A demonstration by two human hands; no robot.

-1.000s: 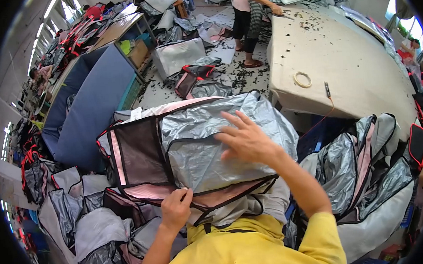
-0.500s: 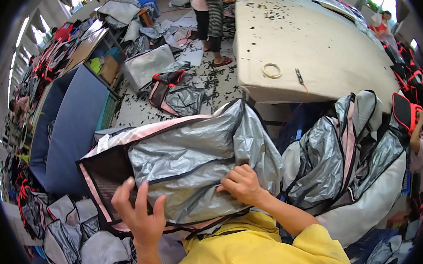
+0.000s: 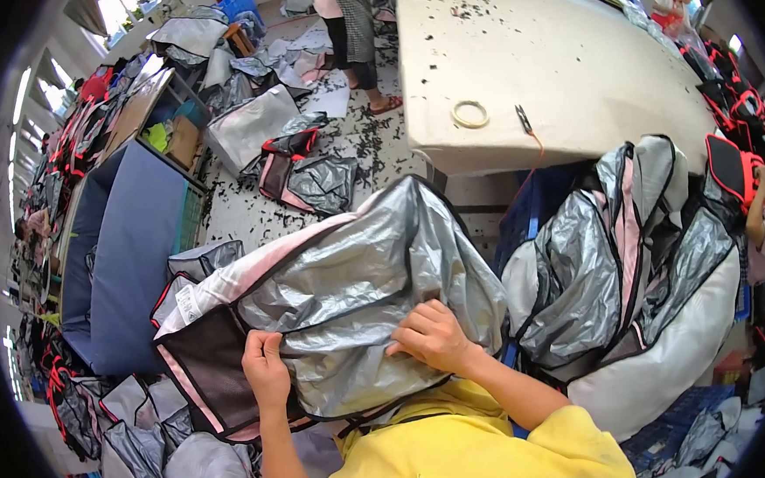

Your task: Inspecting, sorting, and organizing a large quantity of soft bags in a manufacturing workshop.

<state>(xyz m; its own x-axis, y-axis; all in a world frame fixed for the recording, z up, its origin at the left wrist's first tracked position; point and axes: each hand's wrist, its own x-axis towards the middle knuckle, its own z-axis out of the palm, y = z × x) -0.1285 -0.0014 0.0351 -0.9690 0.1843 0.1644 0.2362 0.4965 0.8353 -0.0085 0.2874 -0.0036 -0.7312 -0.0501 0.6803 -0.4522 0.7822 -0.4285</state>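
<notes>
A large insulated bag (image 3: 358, 275) with crinkled silver lining, black bound edges, pink strips and a dark mesh panel (image 3: 211, 363) lies turned open in front of me. My left hand (image 3: 266, 369) is closed, pinching the black binding where the mesh meets the lining. Over the right part of the lining, my right hand (image 3: 437, 336) has its fingers curled and pressed into the silver material; its fingertips are partly hidden. A white label (image 3: 192, 305) shows on the bag's upper left edge.
More silver-lined bags (image 3: 578, 288) are heaped at the right. Beyond stands a beige table (image 3: 556, 71) with a tape ring (image 3: 469, 114) and thread snips (image 3: 524, 118) on a cord. A blue padded panel (image 3: 134, 254) stands left. Co-workers are at the back and right.
My left hand, open and raised before, has come down and closed on the binding. My right hand stays curled on the lining. The whole view has shifted slightly.
</notes>
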